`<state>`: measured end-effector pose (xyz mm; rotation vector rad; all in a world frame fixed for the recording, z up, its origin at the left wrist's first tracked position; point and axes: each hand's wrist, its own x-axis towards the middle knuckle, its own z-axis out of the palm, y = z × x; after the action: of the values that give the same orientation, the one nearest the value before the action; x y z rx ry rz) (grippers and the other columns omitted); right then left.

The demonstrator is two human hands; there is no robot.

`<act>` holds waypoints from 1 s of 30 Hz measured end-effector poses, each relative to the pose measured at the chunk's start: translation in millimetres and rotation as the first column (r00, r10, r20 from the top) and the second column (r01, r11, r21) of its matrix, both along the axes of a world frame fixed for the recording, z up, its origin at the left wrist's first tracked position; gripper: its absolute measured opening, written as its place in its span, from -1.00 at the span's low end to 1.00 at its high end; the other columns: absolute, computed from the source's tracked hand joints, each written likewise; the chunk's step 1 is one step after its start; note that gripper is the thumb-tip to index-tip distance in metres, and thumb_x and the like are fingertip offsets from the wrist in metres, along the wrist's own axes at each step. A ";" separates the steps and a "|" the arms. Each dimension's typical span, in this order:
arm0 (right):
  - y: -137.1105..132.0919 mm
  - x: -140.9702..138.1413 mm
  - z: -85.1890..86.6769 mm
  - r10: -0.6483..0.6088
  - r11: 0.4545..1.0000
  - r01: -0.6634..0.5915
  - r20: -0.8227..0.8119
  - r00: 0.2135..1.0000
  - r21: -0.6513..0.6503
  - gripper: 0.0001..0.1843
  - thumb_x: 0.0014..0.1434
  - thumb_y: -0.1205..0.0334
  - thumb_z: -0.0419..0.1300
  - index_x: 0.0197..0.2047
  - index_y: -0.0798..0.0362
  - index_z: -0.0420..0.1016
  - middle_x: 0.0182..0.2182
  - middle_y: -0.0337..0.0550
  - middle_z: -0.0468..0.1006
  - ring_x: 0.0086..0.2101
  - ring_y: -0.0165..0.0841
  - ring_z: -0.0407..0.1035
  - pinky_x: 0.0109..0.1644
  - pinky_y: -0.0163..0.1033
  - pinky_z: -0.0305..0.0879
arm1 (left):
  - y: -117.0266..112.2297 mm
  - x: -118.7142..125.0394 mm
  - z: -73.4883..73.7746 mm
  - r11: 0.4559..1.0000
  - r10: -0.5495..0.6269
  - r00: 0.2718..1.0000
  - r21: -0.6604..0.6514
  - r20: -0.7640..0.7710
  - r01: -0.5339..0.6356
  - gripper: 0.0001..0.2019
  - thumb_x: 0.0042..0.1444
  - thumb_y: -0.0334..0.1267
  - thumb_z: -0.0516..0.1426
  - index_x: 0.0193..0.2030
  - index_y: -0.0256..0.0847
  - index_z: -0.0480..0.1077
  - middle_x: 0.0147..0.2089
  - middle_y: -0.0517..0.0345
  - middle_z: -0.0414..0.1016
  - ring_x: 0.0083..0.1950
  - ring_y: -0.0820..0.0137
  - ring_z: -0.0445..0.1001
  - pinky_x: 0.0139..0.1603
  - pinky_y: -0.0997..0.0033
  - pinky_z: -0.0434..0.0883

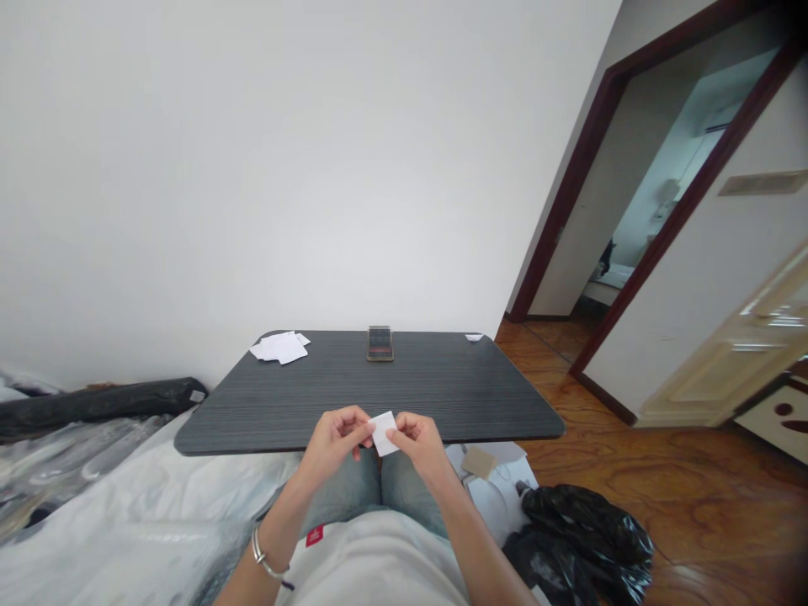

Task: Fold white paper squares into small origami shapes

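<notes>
A small white square of paper (382, 436) is held between my two hands, just over the near edge of the dark table (353, 391). My left hand (342, 436) pinches its left side between thumb and fingers. On its right side, my right hand (417, 439) grips it with the thumb lying on top. Whether the paper is folded in layers is too small to tell. Several white sheets of paper (281, 346) lie in a loose pile at the table's far left corner. A small white piece of paper (474, 337) rests at the far right corner.
Near the table's back edge stands a small dark stand or phone (380, 344). A bed with a pale cover (157, 505) is to the left. Below right are a white box (505, 492) and a black plastic bag (587, 530) on the wooden floor (707, 497).
</notes>
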<state>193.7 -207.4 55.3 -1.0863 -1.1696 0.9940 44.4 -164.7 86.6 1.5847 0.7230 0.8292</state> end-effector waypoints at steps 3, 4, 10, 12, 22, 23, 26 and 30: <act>-1.2 3.6 0.5 -0.002 1.000 0.002 0.027 1.000 0.014 -0.76 -0.11 0.19 0.19 -0.65 0.12 0.28 -0.69 -0.32 0.27 -0.64 -0.52 0.10 -0.55 -0.40 0.04 | 1.5 -2.4 1.7 1.000 0.009 1.000 0.006 0.003 -0.009 -0.78 -0.08 -0.17 0.13 -0.48 -0.34 0.34 -0.61 0.19 0.35 -0.60 0.54 0.28 -0.67 0.62 0.25; -1.8 4.4 1.1 0.000 1.000 -0.001 0.035 0.999 0.016 -0.77 -0.10 0.19 0.19 -0.64 0.13 0.29 -0.69 -0.32 0.27 -0.64 -0.52 0.09 -0.55 -0.40 0.04 | 1.9 -3.0 1.9 1.000 0.010 1.000 0.007 0.006 -0.010 -0.78 -0.07 -0.17 0.13 -0.48 -0.34 0.34 -0.61 0.19 0.35 -0.60 0.54 0.27 -0.67 0.62 0.25; -4.4 4.8 5.6 0.011 0.999 -0.013 0.053 0.999 0.033 -0.77 -0.10 0.18 0.19 -0.64 0.13 0.31 -0.68 -0.31 0.28 -0.63 -0.52 0.09 -0.55 -0.40 0.03 | 3.7 -4.1 1.2 1.000 0.008 1.000 -0.002 0.014 -0.008 -0.76 -0.06 -0.15 0.11 -0.46 -0.35 0.35 -0.61 0.17 0.34 -0.60 0.53 0.28 -0.67 0.62 0.26; -5.3 4.1 7.5 0.014 0.999 -0.016 0.059 0.998 0.039 -0.76 -0.10 0.18 0.18 -0.65 0.12 0.31 -0.68 -0.32 0.26 -0.63 -0.51 0.09 -0.55 -0.40 0.03 | 4.0 -3.9 0.6 1.000 0.006 1.000 -0.003 0.021 -0.006 -0.75 -0.05 -0.14 0.10 -0.47 -0.35 0.35 -0.61 0.17 0.33 -0.59 0.52 0.29 -0.67 0.62 0.26; -4.1 3.9 6.1 0.011 0.998 -0.012 0.023 1.000 0.069 -0.76 -0.08 0.16 0.17 -0.63 0.13 0.32 -0.68 -0.31 0.27 -0.61 -0.50 0.11 -0.52 -0.38 0.03 | 4.7 -1.4 1.0 1.000 0.027 0.998 -0.013 0.056 -0.026 -0.66 0.00 -0.04 0.01 -0.51 -0.33 0.32 -0.58 0.13 0.32 -0.54 0.49 0.29 -0.68 0.63 0.23; -3.1 3.5 5.2 -0.001 0.998 0.001 0.002 1.000 0.066 -0.75 -0.08 0.14 0.18 -0.63 0.12 0.32 -0.70 -0.33 0.26 -0.63 -0.51 0.10 -0.54 -0.39 0.01 | 4.8 -0.7 0.9 1.000 0.025 0.998 -0.010 0.053 -0.025 -0.63 0.01 -0.02 -0.01 -0.52 -0.33 0.32 -0.56 0.11 0.32 -0.52 0.48 0.30 -0.68 0.64 0.21; -0.4 0.4 3.7 -0.049 0.998 0.052 -0.058 0.997 0.042 -0.73 -0.10 0.11 0.19 -0.64 0.11 0.30 -0.74 -0.36 0.23 -0.68 -0.54 0.04 -0.59 -0.40 -0.04 | 5.3 2.2 -2.4 1.000 0.014 1.000 0.010 0.020 -0.014 -0.64 -0.02 -0.01 0.02 -0.53 -0.33 0.30 -0.58 0.16 0.30 -0.56 0.52 0.26 -0.69 0.65 0.15; 0.6 -5.1 4.0 -0.082 0.997 0.083 -0.104 0.991 0.001 -0.71 -0.09 0.07 0.18 -0.63 0.11 0.31 -0.74 -0.34 0.27 -0.71 -0.55 0.02 -0.64 -0.40 -0.09 | 5.8 4.9 -8.5 0.998 0.051 0.999 0.040 -0.011 -0.051 -0.70 -0.10 -0.07 0.11 -0.57 -0.30 0.24 -0.66 0.30 0.22 -0.68 0.62 0.10 -0.70 0.64 0.06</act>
<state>188.6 -206.8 59.3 -1.0575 -1.0346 0.9712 49.3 -158.9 78.1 1.6129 0.7625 0.8769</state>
